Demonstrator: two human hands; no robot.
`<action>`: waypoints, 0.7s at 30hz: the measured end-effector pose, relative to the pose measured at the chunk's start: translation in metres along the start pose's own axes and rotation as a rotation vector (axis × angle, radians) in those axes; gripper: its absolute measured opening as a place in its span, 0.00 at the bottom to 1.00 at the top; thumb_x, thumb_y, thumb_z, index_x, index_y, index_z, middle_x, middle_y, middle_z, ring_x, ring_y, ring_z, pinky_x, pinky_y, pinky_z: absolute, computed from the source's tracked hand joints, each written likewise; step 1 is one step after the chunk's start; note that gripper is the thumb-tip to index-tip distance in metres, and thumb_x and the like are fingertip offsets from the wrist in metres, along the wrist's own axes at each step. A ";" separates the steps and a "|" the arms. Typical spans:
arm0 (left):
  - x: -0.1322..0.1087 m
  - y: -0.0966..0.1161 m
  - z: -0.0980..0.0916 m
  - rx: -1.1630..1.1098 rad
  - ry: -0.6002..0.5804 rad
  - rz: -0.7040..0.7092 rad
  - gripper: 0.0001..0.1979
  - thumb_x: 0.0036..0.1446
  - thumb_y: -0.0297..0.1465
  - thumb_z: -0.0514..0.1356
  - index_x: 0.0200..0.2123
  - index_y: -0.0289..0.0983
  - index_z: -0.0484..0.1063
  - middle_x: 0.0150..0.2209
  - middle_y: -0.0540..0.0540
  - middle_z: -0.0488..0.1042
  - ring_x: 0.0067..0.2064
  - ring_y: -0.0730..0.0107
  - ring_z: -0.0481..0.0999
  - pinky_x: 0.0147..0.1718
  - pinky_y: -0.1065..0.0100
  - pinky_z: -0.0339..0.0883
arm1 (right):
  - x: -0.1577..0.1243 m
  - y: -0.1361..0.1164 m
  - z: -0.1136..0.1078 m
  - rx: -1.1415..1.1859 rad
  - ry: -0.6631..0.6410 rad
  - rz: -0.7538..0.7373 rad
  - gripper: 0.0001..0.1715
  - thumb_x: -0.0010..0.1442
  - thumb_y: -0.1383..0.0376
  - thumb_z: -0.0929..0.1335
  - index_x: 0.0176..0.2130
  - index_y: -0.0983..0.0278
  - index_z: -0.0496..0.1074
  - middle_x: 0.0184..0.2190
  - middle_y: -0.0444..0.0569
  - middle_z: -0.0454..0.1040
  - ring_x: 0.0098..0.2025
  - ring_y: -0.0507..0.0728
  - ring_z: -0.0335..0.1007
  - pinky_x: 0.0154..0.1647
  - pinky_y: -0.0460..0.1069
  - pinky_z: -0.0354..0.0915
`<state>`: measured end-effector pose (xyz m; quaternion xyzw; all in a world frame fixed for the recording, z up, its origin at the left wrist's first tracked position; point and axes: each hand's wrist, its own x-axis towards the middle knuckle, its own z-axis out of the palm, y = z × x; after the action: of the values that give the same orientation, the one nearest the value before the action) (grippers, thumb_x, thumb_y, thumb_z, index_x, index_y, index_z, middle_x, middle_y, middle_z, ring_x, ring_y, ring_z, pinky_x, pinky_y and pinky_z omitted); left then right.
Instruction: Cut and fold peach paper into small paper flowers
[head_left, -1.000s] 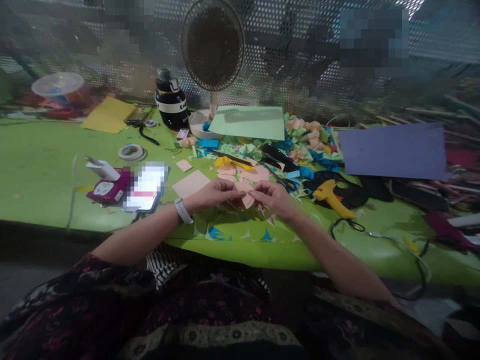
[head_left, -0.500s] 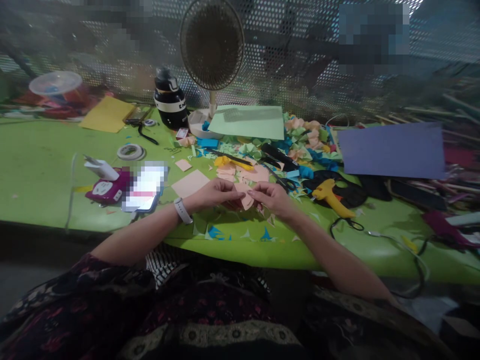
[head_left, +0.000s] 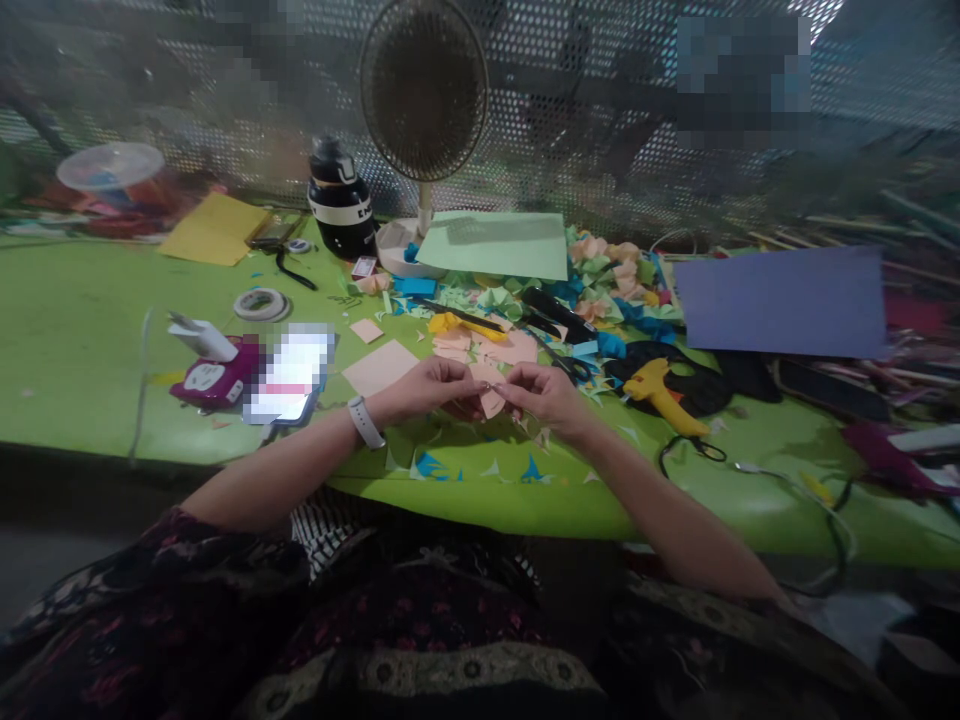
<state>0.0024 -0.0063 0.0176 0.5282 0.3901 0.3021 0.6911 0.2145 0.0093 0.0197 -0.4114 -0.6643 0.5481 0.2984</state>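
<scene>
Both my hands meet over the front of the green table, holding one small peach paper piece between them. My left hand pinches its left side, thumb and fingertips together. On the other side my right hand grips it the same way, thumb tip close to the left thumb. A larger peach paper sheet lies just left of the hands, with a small peach square behind it. Beyond the fingers are more peach cut pieces, yellow-handled scissors and a black stapler-like tool.
A yellow glue gun lies to the right, near a purple sheet. Leftward are a phone, a purple power block and a tape roll. A fan and black bottle stand behind. Paper scraps litter the front edge.
The thumbs have shifted slightly on the peach paper piece, their tips now closer together at its upper edge. The arms and the things on the table look unmoved.
</scene>
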 end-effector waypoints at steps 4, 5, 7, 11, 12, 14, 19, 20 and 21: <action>0.000 0.000 0.000 0.025 0.014 0.000 0.18 0.53 0.42 0.69 0.29 0.32 0.73 0.29 0.43 0.81 0.31 0.72 0.80 0.35 0.70 0.75 | 0.000 0.000 0.000 -0.006 0.006 -0.002 0.24 0.49 0.47 0.75 0.27 0.64 0.70 0.18 0.41 0.69 0.18 0.48 0.62 0.21 0.45 0.61; 0.000 0.000 -0.001 0.034 0.023 0.006 0.18 0.53 0.42 0.69 0.28 0.32 0.73 0.30 0.43 0.81 0.31 0.72 0.81 0.35 0.70 0.75 | 0.000 -0.001 0.000 -0.008 0.007 -0.002 0.24 0.49 0.47 0.75 0.27 0.64 0.70 0.18 0.41 0.69 0.18 0.48 0.62 0.21 0.45 0.61; 0.000 -0.001 -0.002 0.051 0.028 0.024 0.18 0.53 0.43 0.68 0.28 0.32 0.72 0.31 0.43 0.81 0.31 0.72 0.81 0.36 0.69 0.76 | 0.000 -0.001 0.000 -0.011 0.014 -0.003 0.23 0.49 0.47 0.75 0.27 0.64 0.70 0.18 0.41 0.69 0.19 0.48 0.63 0.21 0.45 0.61; 0.000 -0.001 -0.006 0.073 0.006 0.049 0.18 0.54 0.43 0.68 0.29 0.33 0.73 0.33 0.42 0.82 0.33 0.71 0.81 0.36 0.69 0.76 | 0.001 0.001 0.001 -0.015 0.031 -0.007 0.23 0.49 0.47 0.75 0.27 0.64 0.70 0.18 0.41 0.69 0.18 0.48 0.62 0.20 0.45 0.61; 0.000 -0.001 -0.006 0.077 0.006 0.048 0.18 0.54 0.43 0.68 0.29 0.33 0.73 0.33 0.41 0.82 0.33 0.71 0.81 0.35 0.69 0.76 | 0.001 0.002 0.001 -0.012 0.035 -0.007 0.24 0.49 0.47 0.74 0.26 0.64 0.70 0.18 0.41 0.69 0.18 0.48 0.62 0.20 0.45 0.61; 0.000 -0.001 -0.007 0.085 0.008 0.041 0.17 0.54 0.43 0.68 0.30 0.33 0.74 0.33 0.41 0.81 0.33 0.71 0.81 0.35 0.70 0.75 | 0.002 0.004 0.000 -0.008 0.035 -0.008 0.24 0.50 0.48 0.74 0.27 0.64 0.70 0.18 0.42 0.70 0.18 0.48 0.63 0.20 0.45 0.60; 0.002 -0.002 -0.009 0.091 0.013 0.038 0.16 0.53 0.41 0.69 0.31 0.33 0.74 0.33 0.42 0.81 0.34 0.70 0.81 0.35 0.69 0.75 | 0.003 0.007 -0.001 -0.005 0.022 -0.019 0.24 0.50 0.48 0.74 0.27 0.65 0.70 0.19 0.42 0.71 0.18 0.48 0.64 0.20 0.44 0.60; 0.002 -0.003 -0.009 0.087 0.015 0.042 0.16 0.52 0.41 0.69 0.31 0.33 0.74 0.32 0.42 0.81 0.33 0.70 0.81 0.36 0.69 0.75 | 0.003 0.007 -0.001 -0.006 0.021 -0.022 0.23 0.51 0.48 0.74 0.27 0.65 0.70 0.19 0.42 0.71 0.18 0.48 0.64 0.20 0.44 0.60; 0.003 -0.003 -0.009 0.080 0.019 0.045 0.16 0.52 0.41 0.70 0.30 0.33 0.74 0.32 0.42 0.81 0.33 0.70 0.81 0.36 0.69 0.75 | 0.003 0.007 -0.001 -0.008 0.021 -0.025 0.23 0.51 0.48 0.74 0.27 0.65 0.70 0.18 0.42 0.71 0.18 0.48 0.64 0.20 0.44 0.60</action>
<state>-0.0036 -0.0006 0.0129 0.5612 0.3966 0.3067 0.6586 0.2153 0.0128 0.0131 -0.4100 -0.6682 0.5376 0.3104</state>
